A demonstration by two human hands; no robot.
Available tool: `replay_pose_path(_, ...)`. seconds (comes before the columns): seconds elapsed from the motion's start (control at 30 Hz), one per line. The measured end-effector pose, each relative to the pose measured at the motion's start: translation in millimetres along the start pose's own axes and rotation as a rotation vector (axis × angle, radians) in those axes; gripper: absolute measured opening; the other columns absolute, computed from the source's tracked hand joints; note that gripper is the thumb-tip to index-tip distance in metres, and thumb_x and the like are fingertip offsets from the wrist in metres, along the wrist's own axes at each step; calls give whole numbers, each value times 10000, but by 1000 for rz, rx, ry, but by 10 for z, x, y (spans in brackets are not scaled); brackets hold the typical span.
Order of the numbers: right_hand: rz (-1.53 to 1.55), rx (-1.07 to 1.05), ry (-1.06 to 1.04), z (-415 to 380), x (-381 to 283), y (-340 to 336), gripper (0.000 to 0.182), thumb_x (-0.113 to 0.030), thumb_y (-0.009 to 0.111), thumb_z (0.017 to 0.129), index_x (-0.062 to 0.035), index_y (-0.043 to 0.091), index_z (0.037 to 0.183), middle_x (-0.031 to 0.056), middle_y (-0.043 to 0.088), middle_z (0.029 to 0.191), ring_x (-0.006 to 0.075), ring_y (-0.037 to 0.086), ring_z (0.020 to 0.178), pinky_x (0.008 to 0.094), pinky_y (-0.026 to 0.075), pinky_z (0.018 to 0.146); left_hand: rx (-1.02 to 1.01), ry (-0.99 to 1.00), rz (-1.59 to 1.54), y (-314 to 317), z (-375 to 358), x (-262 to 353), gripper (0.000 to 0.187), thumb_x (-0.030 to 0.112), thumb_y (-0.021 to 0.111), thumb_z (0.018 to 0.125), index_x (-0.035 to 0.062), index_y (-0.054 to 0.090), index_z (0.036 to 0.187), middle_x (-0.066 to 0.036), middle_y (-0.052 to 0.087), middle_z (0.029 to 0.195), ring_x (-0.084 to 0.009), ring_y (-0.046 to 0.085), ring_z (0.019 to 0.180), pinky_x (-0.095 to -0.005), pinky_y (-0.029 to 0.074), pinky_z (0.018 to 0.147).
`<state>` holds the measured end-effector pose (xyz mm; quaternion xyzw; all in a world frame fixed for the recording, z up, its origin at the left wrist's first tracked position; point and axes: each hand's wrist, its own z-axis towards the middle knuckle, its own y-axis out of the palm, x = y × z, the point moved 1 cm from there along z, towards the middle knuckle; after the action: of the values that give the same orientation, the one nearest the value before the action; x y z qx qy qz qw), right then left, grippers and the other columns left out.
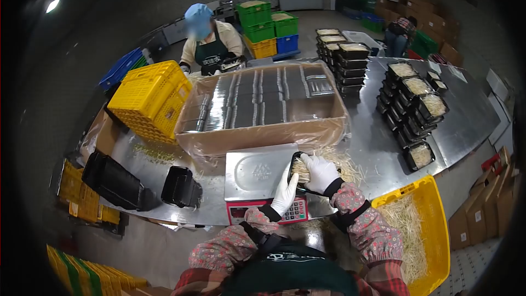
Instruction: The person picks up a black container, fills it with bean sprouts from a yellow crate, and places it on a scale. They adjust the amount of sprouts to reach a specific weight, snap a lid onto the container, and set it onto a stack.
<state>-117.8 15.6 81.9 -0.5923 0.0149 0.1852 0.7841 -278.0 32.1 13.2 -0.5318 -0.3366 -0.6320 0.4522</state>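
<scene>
My left hand (285, 193), in a white glove, grips the near left side of a small black plastic tray (295, 159) of pale, thin sprouts (301, 171). My right hand (322, 174), also white-gloved, is curled over the tray's right part, its fingers bent onto the sprouts. The fingertips are partly hidden. Both hands are at the right edge of a scale (255, 172) with a metal plate and a red keypad front. Loose sprouts (348, 167) lie heaped on the table just right of my right hand.
A large lined carton (235, 141) of black trays stands behind the scale. Stacks of filled trays (419, 107) are at the right. A yellow crate (442, 241) of sprouts sits near right, yellow crates (145, 98) at left. Across the table, a co-worker (211, 49) handles a tray.
</scene>
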Motion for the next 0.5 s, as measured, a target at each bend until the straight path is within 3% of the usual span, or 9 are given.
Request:
replay_pose_path(0.1,-15,-81,-97,393,-201,505,760,-261,789,632,-41,466,1283,138,623,943,329,625,915,433,527,772,147,179,826,-627,125,-129,651,241,548,974,-34,260,1489,-257,340,1503,-341,327,1411,-439,257,1156)
replay_pose_path(0.13,-62,-198,-91,490,-326,560,780,-291,795,633,-25,456,1282,149,613,1000,334,609,982,446,511,814,137,308,812,-759,193,40,738,277,572,927,-32,222,1498,-263,288,1526,-389,280,1420,-503,234,1155)
replay_pose_path(0.23,11,-139,-84,631,-382,865,800,-314,791,644,-8,442,1295,176,591,1080,334,581,1049,444,485,871,-214,310,959,-964,350,14,720,302,553,927,-32,250,1488,-235,318,1521,-379,308,1407,-501,250,1146)
replay_pose_path(0.27,24,-192,-39,665,-367,938,891,-335,797,654,10,383,1364,225,561,1169,366,550,1109,452,452,945,-269,327,1137,-975,353,33,668,256,530,925,-17,285,1483,-233,341,1511,-391,364,1370,-483,314,1118)
replay_pose_path(0.37,395,-169,-98,667,-204,872,1042,-359,830,627,47,306,1432,291,527,1254,419,514,1180,461,414,1027,-261,227,1115,-956,359,-3,639,273,518,929,5,322,1475,-218,384,1492,-370,408,1349,-483,361,1077)
replay_pose_path(0.4,504,-264,-34,645,-135,754,1148,-402,839,636,48,207,1484,322,459,1346,452,443,1270,455,363,1086,-244,267,1157,-969,347,-42,604,274,515,935,30,357,1464,-207,423,1469,-360,451,1320,-491,400,1040)
replay_pose_path(0.5,158,-221,-156,549,131,387,1007,-415,848,626,3,402,1427,254,433,1397,434,442,1248,452,366,1073,-221,218,1146,-952,362,-26,564,277,505,945,48,391,1448,-202,450,1449,-359,475,1299,-501,416,1023)
